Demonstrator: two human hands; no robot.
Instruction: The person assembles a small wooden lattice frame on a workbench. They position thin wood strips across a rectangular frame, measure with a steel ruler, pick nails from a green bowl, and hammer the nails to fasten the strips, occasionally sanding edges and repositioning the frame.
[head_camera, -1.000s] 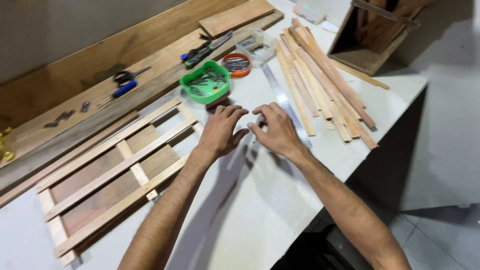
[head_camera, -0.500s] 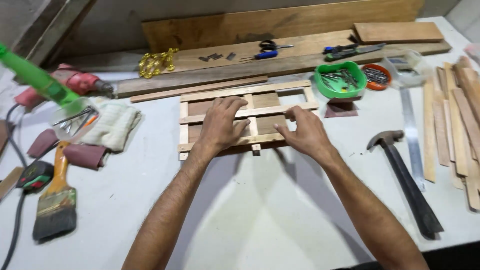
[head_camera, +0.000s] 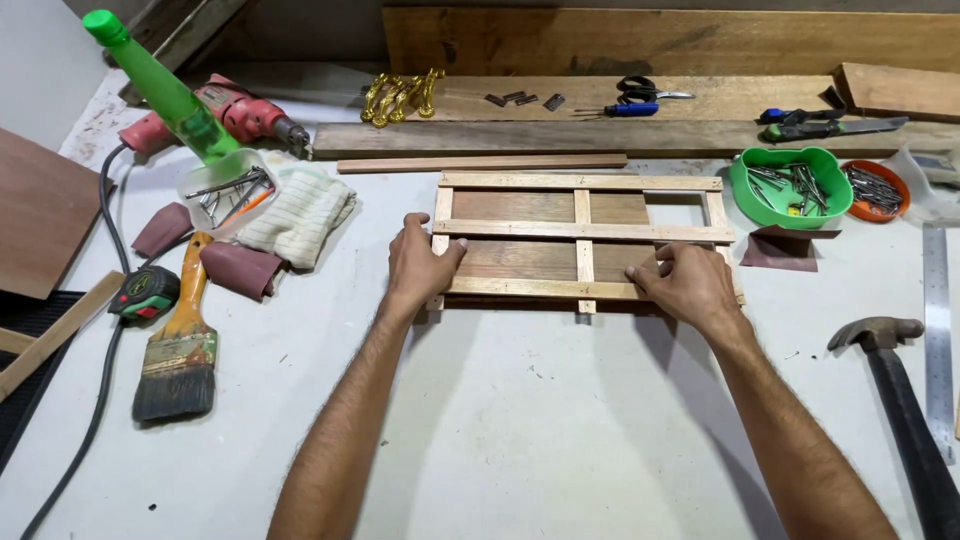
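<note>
Workbench (head_camera: 560, 440): pale, scuffed surface; near edge and both sides cut off by the frame.
Back planks (head_camera: 660, 40): rough brown boards along the far edge; tops out of view.
Slatted frame (head_camera: 585, 240): lies flat at bench centre; light wood strips crossed over darker boards; lower right corner hidden under the right hand; one open gap shows bench at upper right.
Hammer (head_camera: 900, 400): dark handle runs off the bottom edge; worn metal head points left.
Steel ruler (head_camera: 937, 340): thin, grey, lower end hard to make out.
Paintbrush (head_camera: 178, 345): orange-stained wooden handle, dark bristles.
Drill (head_camera: 235, 112): red body partly hidden behind the green bottle (head_camera: 160, 85).
Cloth (head_camera: 298, 212): folded, ribbed, off-white.
Left hand (head_camera: 420, 265): palm down on the frame's left edge; fingers together, thumb spread, pressing flat, nothing gripped.
Right hand (head_camera: 685, 285): on the frame's lower slat; fingers slightly apart and curled over the wood, pressing, not clamped.
Green bowl (head_camera: 790, 185): plastic, holds nails; contents too small to sort.
Tape measure (head_camera: 145, 293): dark and green, beside the cable.
</note>
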